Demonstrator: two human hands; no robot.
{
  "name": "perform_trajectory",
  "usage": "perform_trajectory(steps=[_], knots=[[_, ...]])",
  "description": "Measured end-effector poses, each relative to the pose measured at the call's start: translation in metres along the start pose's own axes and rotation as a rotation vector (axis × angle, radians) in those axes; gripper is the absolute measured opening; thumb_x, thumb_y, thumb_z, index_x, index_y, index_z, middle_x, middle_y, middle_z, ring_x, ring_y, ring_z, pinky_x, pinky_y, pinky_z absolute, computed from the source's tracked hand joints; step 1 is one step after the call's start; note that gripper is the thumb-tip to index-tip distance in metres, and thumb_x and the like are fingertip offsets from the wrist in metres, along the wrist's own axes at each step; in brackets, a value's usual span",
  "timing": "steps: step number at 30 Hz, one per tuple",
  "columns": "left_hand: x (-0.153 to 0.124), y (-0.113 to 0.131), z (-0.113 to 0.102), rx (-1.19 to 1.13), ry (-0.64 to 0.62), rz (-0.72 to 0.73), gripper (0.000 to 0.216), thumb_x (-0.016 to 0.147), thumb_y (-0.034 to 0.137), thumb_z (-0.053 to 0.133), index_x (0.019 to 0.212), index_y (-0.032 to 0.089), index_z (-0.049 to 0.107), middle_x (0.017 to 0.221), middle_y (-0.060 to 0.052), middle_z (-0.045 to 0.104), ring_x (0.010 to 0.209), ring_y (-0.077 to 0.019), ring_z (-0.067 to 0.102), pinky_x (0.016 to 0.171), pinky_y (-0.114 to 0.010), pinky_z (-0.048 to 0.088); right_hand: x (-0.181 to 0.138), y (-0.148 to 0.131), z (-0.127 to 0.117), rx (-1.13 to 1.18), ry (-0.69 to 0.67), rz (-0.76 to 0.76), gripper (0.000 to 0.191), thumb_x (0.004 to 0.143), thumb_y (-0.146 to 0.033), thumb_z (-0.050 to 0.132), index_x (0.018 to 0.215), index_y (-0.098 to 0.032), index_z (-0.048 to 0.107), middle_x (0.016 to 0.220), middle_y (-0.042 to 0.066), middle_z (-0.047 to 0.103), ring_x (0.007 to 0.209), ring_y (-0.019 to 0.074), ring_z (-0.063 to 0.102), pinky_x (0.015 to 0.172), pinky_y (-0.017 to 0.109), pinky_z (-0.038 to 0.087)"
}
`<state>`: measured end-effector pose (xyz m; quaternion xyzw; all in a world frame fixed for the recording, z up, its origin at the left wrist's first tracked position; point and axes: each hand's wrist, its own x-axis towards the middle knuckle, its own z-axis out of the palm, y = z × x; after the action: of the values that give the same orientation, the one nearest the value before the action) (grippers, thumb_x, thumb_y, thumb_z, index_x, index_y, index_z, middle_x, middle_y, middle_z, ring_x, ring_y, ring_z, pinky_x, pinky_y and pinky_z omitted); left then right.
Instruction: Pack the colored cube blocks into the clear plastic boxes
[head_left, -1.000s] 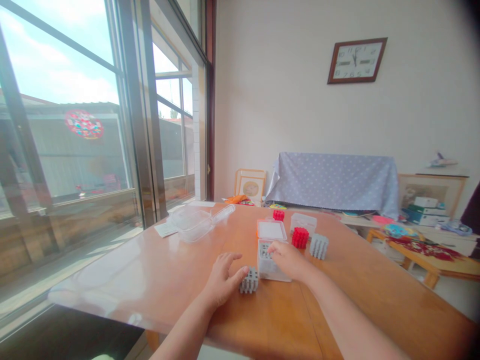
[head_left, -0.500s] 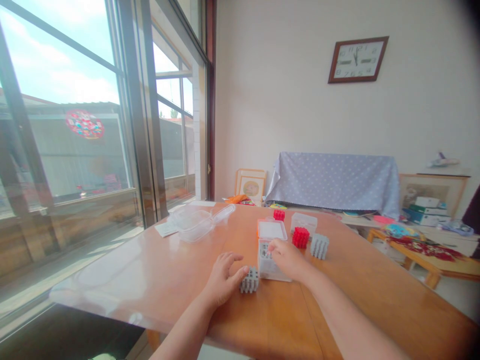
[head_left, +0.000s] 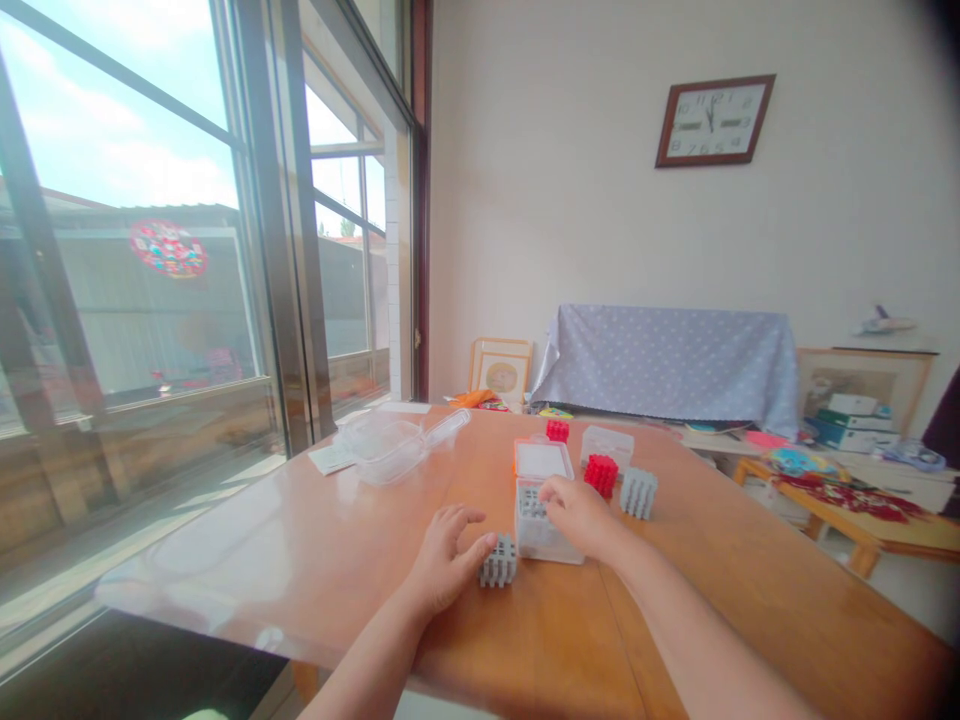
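Note:
My left hand (head_left: pixel 448 555) rests low over the table with its fingers spread, the thumb touching or just beside a grey lattice-like block (head_left: pixel 498 562). In front of it stands a clear plastic box (head_left: pixel 547 548) with its lid (head_left: pixel 543 460) tipped back. Grey pieces (head_left: pixel 531 503) show inside the box. Over the box's right side is my right hand (head_left: pixel 581 512), its fingers curled together at the opening; whatever they hold, if anything, is hidden. Right of the box sit a red block (head_left: pixel 601 476) and another grey block (head_left: pixel 638 493).
A smaller red block (head_left: pixel 557 430) and a clear container (head_left: pixel 608 447) stand farther back. Clear plastic tubs (head_left: pixel 390 450) lie at the left on a paper (head_left: pixel 331 459). The wooden table (head_left: pixel 547 640) has its near edge just below my forearms, and windows line the left.
My right hand has shifted slightly to the right at the box, and more of the grey pieces inside shows. The left hand and the blocks look almost unmoved.

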<state>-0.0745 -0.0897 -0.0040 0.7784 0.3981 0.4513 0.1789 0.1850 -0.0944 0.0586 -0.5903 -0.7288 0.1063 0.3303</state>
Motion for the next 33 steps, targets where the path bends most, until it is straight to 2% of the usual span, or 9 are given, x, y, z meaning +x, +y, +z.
perform_trajectory(steps=[5,10,16,22,33], knots=[[0.000,0.000,0.000,-0.005,-0.003,-0.001,0.037,0.088,0.054,0.062,0.111,0.026,0.068,0.116,-0.007,0.067,0.119,-0.0267,0.055,0.105,-0.044,0.044,-0.004,-0.002,0.003,0.080,0.034,0.001,0.016,0.079,-0.017,0.048,0.086,-0.021,0.061,0.067,-0.004,0.061,0.064,0.0145,0.055,0.058,0.023,0.032],[0.000,0.001,0.000,-0.012,-0.007,-0.009,0.038,0.088,0.055,0.060,0.111,0.026,0.068,0.116,-0.008,0.067,0.120,-0.0282,0.055,0.106,-0.047,0.044,-0.005,0.000,0.004,0.077,-0.010,0.034,0.016,0.078,-0.016,0.049,0.082,-0.020,0.064,0.074,-0.001,0.066,0.071,0.0160,0.057,0.062,0.024,0.034],[0.001,0.002,-0.002,-0.002,-0.021,-0.011,0.036,0.088,0.054,0.061,0.112,0.027,0.068,0.117,-0.007,0.067,0.121,-0.0273,0.055,0.106,-0.045,0.043,-0.002,-0.001,0.005,0.073,-0.065,0.059,0.019,0.079,-0.015,0.050,0.086,-0.020,0.067,0.079,0.001,0.069,0.075,0.0170,0.059,0.064,0.024,0.035],[0.001,0.001,-0.002,0.009,-0.029,-0.023,0.037,0.088,0.054,0.061,0.112,0.026,0.067,0.118,-0.007,0.067,0.123,-0.0266,0.053,0.107,-0.044,0.042,0.003,-0.008,-0.001,0.058,-0.144,-0.009,0.019,0.082,-0.019,0.050,0.076,-0.019,0.068,0.078,0.001,0.071,0.074,0.0175,0.058,0.067,0.025,0.037],[0.001,0.006,-0.006,-0.028,-0.118,-0.017,0.035,0.090,0.052,0.058,0.113,0.026,0.066,0.120,-0.007,0.065,0.120,-0.0256,0.055,0.108,-0.042,0.042,0.006,-0.013,-0.002,0.035,-0.233,-0.073,0.025,0.085,-0.019,0.044,0.086,-0.019,0.069,0.092,0.004,0.073,0.083,0.0193,0.061,0.072,0.027,0.040]])
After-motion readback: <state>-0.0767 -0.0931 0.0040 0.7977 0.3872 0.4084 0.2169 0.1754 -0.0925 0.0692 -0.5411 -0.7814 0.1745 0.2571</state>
